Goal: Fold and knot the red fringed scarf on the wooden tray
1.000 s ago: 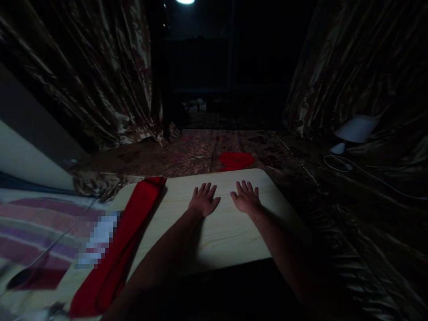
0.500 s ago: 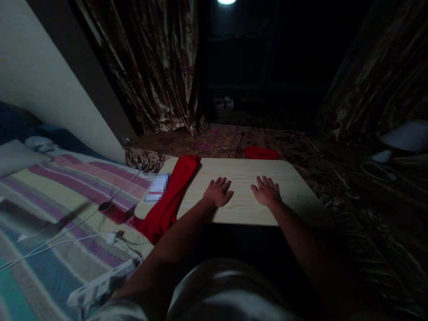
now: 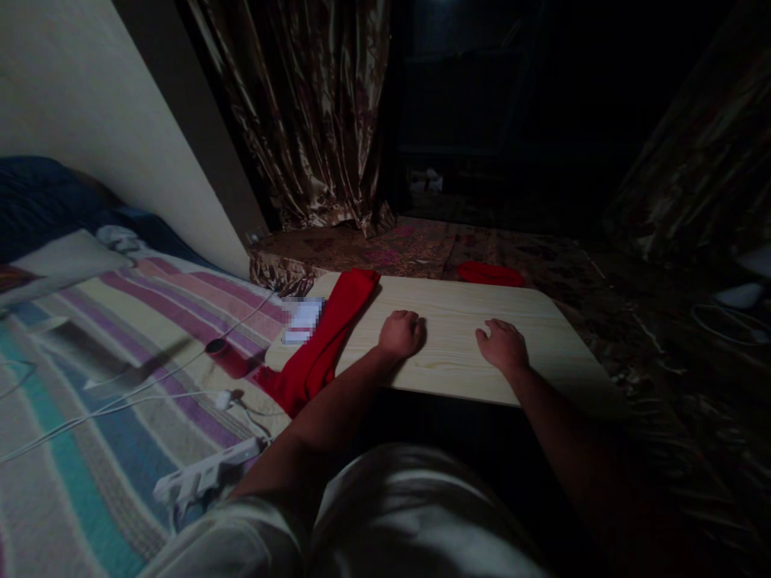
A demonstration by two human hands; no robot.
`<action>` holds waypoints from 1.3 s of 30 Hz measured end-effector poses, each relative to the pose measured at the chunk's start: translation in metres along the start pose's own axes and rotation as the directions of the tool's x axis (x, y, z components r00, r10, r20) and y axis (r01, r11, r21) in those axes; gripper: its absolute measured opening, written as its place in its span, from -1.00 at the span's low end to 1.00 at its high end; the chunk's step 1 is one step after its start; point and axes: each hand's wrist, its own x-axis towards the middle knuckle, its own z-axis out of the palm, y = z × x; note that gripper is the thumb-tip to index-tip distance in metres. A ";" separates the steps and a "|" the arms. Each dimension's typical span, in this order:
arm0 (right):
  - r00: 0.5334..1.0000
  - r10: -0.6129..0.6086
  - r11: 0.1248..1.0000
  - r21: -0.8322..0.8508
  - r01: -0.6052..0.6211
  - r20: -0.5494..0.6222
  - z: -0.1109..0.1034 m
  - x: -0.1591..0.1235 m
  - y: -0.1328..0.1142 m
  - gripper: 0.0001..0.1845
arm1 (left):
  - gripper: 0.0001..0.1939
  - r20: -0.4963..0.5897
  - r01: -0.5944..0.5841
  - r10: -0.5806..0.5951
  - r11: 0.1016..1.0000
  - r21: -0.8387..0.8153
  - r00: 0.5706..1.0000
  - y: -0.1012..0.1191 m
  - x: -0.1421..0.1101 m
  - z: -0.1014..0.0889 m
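Note:
My left hand (image 3: pixel 401 335) rests on the pale wood-grain tabletop (image 3: pixel 446 305), its fingers curled into a fist with nothing visible in it. To its right, my right hand (image 3: pixel 504 347) is also drawn in at the tabletop, fingers bent under and no object showing. A folded red cloth (image 3: pixel 328 345) lies across the left end of the table, nearest to my left hand. Beyond that cloth, at the table's left edge, is a blurred-out white item (image 3: pixel 304 319).
On my left is a bed with a striped blanket (image 3: pixel 120 345), bearing a white power strip (image 3: pixel 208 474), cables and a dark red cylinder (image 3: pixel 227 358). Another red cloth (image 3: pixel 491 274) lies past the table's far edge. Patterned curtains (image 3: pixel 325 104) hang behind; the right side is dark.
Both hands have gone from flat with spread fingers to curled in. The view has shifted a little to the left, so the table and bed sit further right in it.

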 end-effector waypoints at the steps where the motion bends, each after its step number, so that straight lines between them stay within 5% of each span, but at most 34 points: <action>1: 1.000 -0.004 1.000 0.005 0.004 -0.007 -0.001 0.000 0.000 -0.46 | -0.66 -0.035 0.057 -0.057 0.998 0.016 0.998 -0.004 0.001 -0.004; 10: 0.996 -0.048 0.999 0.021 0.050 -0.080 0.002 0.002 0.005 -0.57 | -0.48 -0.172 0.445 -0.415 0.870 0.210 0.893 -0.074 0.022 -0.064; 18: 0.992 -0.068 0.997 0.024 0.071 -0.102 0.006 0.004 0.008 -0.59 | -0.53 -0.009 0.544 -0.556 0.809 0.222 0.831 -0.109 0.018 -0.076; 23: 0.990 -0.068 0.997 0.022 0.071 -0.120 0.006 0.004 0.007 -0.61 | -0.51 -0.059 0.586 -0.585 0.795 0.154 0.809 -0.108 0.021 -0.083; 29: 0.990 -0.073 0.997 0.015 0.076 -0.121 0.005 0.002 0.007 -0.61 | -0.62 -0.235 0.663 -0.656 0.746 -0.059 0.717 -0.092 0.027 -0.099; 33: 0.990 -0.064 0.998 0.016 0.066 -0.127 0.004 0.001 0.005 -0.62 | -0.67 -0.260 0.614 -0.612 0.785 -0.083 0.747 -0.074 0.028 -0.107; 39: 0.989 -0.078 0.997 0.008 0.079 -0.129 0.007 0.001 0.008 -0.64 | -0.68 -0.109 0.524 -0.524 0.851 -0.025 0.845 -0.036 0.016 -0.097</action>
